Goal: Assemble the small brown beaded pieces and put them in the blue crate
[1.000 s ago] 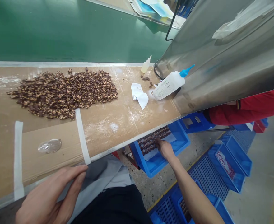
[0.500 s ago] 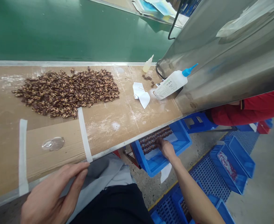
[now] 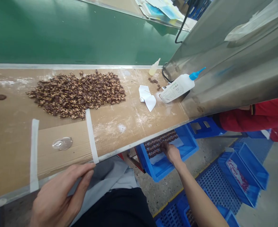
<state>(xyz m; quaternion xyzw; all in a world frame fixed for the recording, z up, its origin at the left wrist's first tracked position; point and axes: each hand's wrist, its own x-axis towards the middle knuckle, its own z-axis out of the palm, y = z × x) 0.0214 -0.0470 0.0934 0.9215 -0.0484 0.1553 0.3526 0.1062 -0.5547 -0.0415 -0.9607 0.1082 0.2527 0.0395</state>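
Note:
My right hand reaches down into a blue bin under the bench, its fingers on rows of small brown parts laid on white paper. Whether the fingers grip any part is hidden. My left hand rests at the near edge of the cardboard-covered bench, thumb and fingers pinched on the grey cloth of my garment. A large heap of small brown and tan parts lies on the bench, far from both hands.
A white glue bottle with a blue nozzle, a small yellowish bottle and a white paper scrap lie by a slanted steel housing. More blue bins stand on the floor. A person's red sleeve shows at right.
The view has shifted, so everything sits a little further right. My right hand has stayed in the blue bin on the parts. My left hand holds the same place.

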